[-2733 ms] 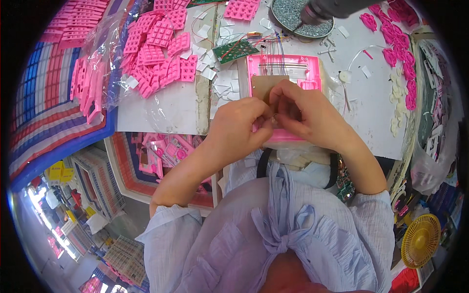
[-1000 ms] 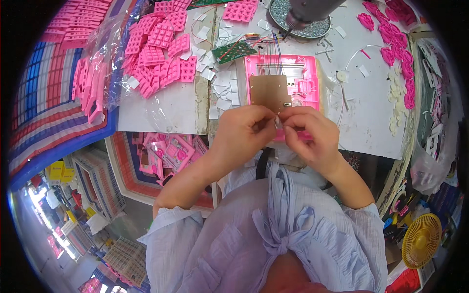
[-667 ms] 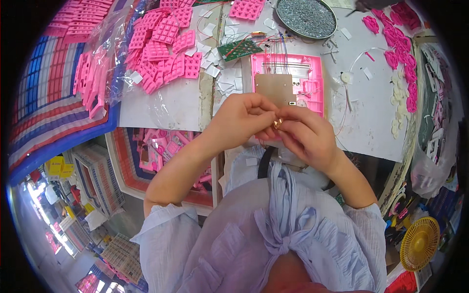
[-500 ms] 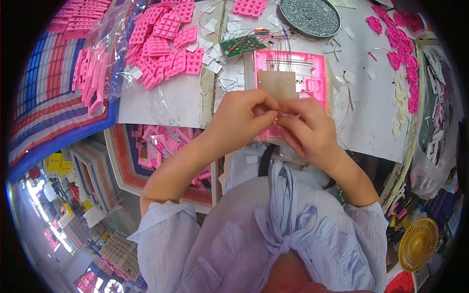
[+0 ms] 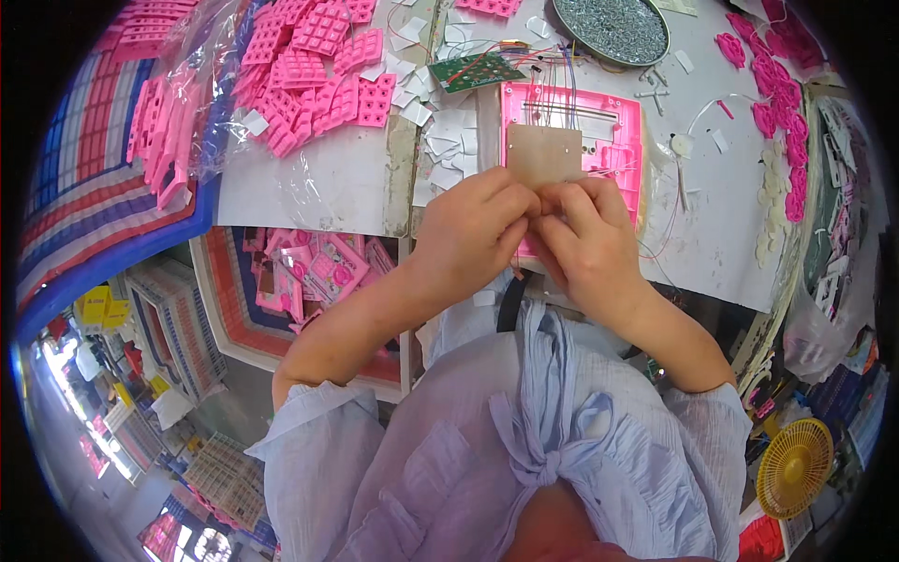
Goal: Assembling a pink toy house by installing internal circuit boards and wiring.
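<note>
My left hand (image 5: 480, 225) and my right hand (image 5: 592, 234) meet fingertip to fingertip over the near end of a pink plastic housing (image 5: 633, 140). Both are closed in a pinch on something too small and too covered to make out. Just beyond the fingers, a tan flat board (image 5: 544, 155) lies over the housing. Thin wires (image 5: 559, 103) run from the board's far side toward a green circuit board (image 5: 476, 71) at the housing's far left. The near part of the housing is mostly hidden by my hands.
A round tray of small metal screws (image 5: 613, 28) stands at the far side. Pink keypad pieces (image 5: 328, 84) heap at the left, white squares (image 5: 449, 140) beside them. Pink coiled pieces (image 5: 796, 150) and pale discs (image 5: 772, 201) line the right edge. Below left, a crate (image 5: 217, 309) holds pink parts.
The whole view has shifted slightly, so the housing and tray sit a little further right. My fingertips have drawn closer together, and the small glint between them is now hidden.
</note>
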A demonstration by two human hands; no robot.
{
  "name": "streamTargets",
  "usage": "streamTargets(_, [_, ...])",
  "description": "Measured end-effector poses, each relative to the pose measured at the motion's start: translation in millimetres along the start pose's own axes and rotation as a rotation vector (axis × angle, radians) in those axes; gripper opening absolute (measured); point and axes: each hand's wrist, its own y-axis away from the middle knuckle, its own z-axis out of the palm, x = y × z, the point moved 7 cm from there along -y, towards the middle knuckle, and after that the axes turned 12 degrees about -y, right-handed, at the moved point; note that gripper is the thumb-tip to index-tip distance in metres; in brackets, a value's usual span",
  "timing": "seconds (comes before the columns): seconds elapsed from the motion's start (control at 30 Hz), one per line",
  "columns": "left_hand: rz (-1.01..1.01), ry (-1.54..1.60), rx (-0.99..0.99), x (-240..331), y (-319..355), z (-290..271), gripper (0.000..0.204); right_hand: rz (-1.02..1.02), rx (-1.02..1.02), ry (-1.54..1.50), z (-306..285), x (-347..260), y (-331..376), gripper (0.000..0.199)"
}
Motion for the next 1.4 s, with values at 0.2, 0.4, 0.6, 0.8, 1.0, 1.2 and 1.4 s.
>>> streamTargets(0.2, [-0.168, 0.177, -0.049, -12, -1, 3, 0.014, 0.104, -0.166, -0.055, -7, -4, 8, 0.03])
streamTargets(0.4, [-0.483, 0.638, -0.136, -36, 3, 13, 0.015, 0.077, -0.227, -0.026, -9, -9, 10, 0.043])
streamTargets(0.6, [-0.267, 0.29, 0.272, -27, -15, -37, 0.025, 0.049, -0.256, -0.072, -11, -6, 11, 0.042])
streamTargets(0.8, [-0.178, -0.107, 0.041, 5, 24, -31, 0.047, 0.002, -0.207, -0.116, -15, 1, 11, 0.036])
streamTargets(1.0, [-0.456, 0.047, -0.075, -4, 72, 12, 0.05, -0.021, -0.21, -0.065, -13, 1, 2, 0.034])
streamTargets(1.2, [-0.596, 0.737, -0.003, -21, 50, -22, 0.033, -0.085, -0.144, -0.133, -17, 1, 2, 0.031])
streamTargets(1.4, [-0.574, 0.865, 0.021, -41, 0, -21, 0.019, -0.009, -0.179, -0.006, -8, -1, 1, 0.03])
